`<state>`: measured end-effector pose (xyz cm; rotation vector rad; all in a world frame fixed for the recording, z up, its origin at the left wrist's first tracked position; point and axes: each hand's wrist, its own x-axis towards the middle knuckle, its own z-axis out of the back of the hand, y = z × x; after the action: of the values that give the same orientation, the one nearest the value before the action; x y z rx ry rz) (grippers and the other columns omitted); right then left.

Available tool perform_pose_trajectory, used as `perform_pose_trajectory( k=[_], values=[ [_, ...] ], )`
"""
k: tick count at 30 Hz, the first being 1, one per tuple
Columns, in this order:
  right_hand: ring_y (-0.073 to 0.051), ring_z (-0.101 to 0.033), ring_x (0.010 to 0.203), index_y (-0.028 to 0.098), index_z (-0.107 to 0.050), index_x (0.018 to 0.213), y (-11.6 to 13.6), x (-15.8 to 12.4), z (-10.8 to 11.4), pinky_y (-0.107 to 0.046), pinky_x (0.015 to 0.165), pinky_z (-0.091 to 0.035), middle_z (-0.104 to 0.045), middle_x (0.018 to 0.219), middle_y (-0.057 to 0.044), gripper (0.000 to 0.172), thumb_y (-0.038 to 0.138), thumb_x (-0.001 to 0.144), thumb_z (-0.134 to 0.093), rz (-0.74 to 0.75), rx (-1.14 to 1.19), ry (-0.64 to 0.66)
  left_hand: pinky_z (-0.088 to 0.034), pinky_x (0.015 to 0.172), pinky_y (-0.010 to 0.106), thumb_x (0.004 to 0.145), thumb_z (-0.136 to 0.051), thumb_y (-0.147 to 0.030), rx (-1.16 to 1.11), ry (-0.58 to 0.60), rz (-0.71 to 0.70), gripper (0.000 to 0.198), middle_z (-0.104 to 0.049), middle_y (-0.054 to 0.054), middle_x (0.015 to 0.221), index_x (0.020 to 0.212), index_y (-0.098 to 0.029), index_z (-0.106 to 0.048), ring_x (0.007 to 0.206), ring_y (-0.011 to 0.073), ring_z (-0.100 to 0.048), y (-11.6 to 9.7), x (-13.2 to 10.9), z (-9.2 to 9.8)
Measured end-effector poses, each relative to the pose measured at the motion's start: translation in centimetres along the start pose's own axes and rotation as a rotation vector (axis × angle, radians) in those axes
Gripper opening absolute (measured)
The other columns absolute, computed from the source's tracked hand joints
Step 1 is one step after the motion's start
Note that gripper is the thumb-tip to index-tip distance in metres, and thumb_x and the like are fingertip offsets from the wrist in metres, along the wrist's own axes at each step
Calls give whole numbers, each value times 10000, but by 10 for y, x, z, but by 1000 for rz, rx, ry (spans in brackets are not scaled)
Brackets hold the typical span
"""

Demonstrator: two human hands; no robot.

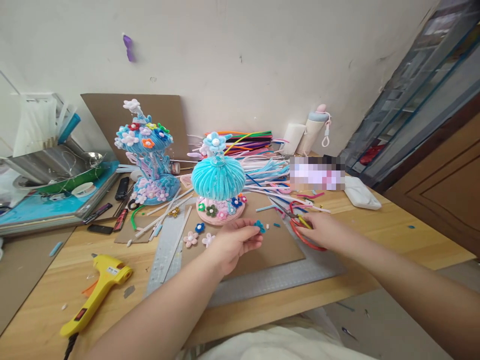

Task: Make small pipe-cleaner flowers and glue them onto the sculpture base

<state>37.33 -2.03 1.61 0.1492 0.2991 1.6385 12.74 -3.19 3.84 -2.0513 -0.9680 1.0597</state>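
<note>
Between thumb and fingers, my left hand (237, 242) pinches a small teal flower (259, 227) above the brown cardboard (277, 250). My right hand (318, 231) is closed on the red-handled scissors (306, 235), whose blades point up and left. A turquoise domed pipe-cleaner piece (218, 177) stands upright behind my left hand, on a pink base with small flowers. Loose on the cardboard near my left wrist lie a pink flower (190, 239), a blue flower (199, 228) and a pale flower (208, 240). Small cut bits lie right of the teal flower.
A yellow glue gun (99, 290) lies at the left front. Behind it stand a flower-covered blue piece (144, 150) and a metal bowl (48, 165). Pipe cleaners (262, 167) are heaped at the back, near a bottle (313, 131). A white case (362, 192) sits at the right.
</note>
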Motion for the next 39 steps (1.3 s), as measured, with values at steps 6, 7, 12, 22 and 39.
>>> perform_pose_trajectory(
  k=[6,7,12,22,39],
  values=[
    [-200,-570,800,163,-631,826,47,-1,18,-286,681,-411,-625,885,-96,207,330,777,-518,212,59,-188,-473,623,219,661,-700,-222,180,11,-69,221,-609,20,741,823,-124,-587,621,81,-573,-17,-33,32],
    [-175,-570,780,176,-626,871,64,-5,19,-274,689,-416,-626,886,-71,201,323,782,-524,311,204,-161,-467,625,226,666,-697,-232,203,21,-76,224,-610,25,752,825,-122,-585,621,83,-568,-18,-36,36],
    [-118,-549,646,172,-580,844,139,-11,10,-220,575,-423,-608,744,-9,151,306,781,-548,422,844,91,-439,619,235,682,-680,-233,229,53,-153,208,-606,29,750,831,-117,-592,628,91,-553,-21,-42,52],
    [-96,-515,556,158,-536,744,153,11,-34,-232,561,-418,-551,604,20,203,353,756,-593,303,1337,446,-414,600,206,690,-672,-236,136,57,-116,180,-618,29,714,802,-118,-596,600,76,-541,-15,-38,72],
    [-66,-421,503,142,-538,718,149,7,-44,-211,513,-324,-500,575,36,263,386,711,-636,194,1389,456,-426,570,222,661,-683,-340,333,9,-187,286,-575,11,695,796,-121,-557,592,88,-514,-9,-32,72]
  ],
)
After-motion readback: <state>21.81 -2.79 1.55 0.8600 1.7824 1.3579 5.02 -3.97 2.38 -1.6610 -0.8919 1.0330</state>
